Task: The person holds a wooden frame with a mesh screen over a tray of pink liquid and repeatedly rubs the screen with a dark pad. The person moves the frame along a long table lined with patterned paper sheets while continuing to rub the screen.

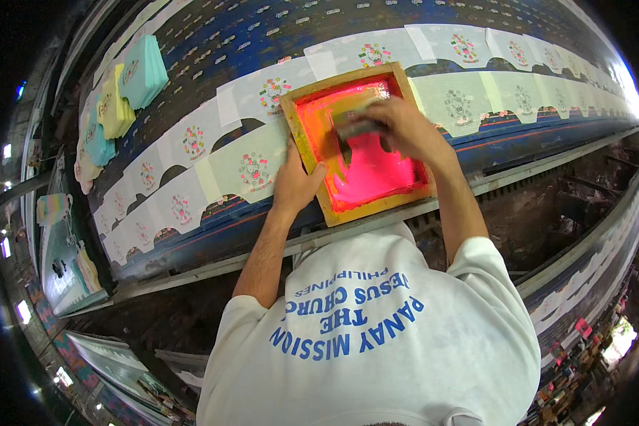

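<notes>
A wooden screen-printing frame (342, 82) lies slightly tilted across the long printing table in front of me, with bright pink ink (376, 174) spread over its mesh. My left hand (297, 179) grips the frame's left side, thumb on the rim and fingers along the outer edge. Inside the frame, my right hand (402, 126) is closed around a dark squeegee (358, 128), which stands in the ink near the upper middle. Pale green cloth pieces, one on the left (252, 167) and one on the right (456, 106), carry printed designs beside the frame.
Rows of cut cloth pieces (195, 138) run along the dark blue table (227, 64). Aqua (143, 71) and yellow (113, 106) cloth stacks lie at its left end. A metal rail (184, 277) edges the near side. Another table with cloth stands at lower right (582, 284).
</notes>
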A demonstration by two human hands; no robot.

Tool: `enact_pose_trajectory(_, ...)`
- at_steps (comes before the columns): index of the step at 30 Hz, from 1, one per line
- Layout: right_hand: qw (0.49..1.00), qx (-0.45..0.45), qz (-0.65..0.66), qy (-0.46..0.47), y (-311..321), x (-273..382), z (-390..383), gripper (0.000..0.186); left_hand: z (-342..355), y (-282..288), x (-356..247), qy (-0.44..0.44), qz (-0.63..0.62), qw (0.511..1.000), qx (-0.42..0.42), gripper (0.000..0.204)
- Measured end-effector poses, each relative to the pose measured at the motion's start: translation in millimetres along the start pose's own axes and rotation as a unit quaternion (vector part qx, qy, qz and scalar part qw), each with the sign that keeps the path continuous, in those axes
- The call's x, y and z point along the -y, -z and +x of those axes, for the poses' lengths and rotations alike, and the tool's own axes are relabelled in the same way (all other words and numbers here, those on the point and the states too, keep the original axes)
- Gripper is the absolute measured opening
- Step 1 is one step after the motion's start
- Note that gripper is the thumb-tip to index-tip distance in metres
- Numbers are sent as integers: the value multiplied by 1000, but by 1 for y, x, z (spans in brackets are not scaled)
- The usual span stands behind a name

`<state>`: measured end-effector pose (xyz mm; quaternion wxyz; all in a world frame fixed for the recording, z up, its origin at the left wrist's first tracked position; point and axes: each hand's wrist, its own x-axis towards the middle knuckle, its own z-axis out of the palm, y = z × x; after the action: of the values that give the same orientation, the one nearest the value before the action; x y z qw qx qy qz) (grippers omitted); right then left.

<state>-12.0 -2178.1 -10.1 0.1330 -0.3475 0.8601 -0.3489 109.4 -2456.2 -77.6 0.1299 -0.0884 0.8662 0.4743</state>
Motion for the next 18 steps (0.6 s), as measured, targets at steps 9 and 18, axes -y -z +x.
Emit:
enact_pose_trajectory(9,995,-33,-87,-40,-20,-4,-9,44,2,11,-22,21,40,999,18,91)
enact_pose_trajectory(18,986,-71,-121,-85,-55,41,-87,68,5,3,-27,49,60,997,1,94)
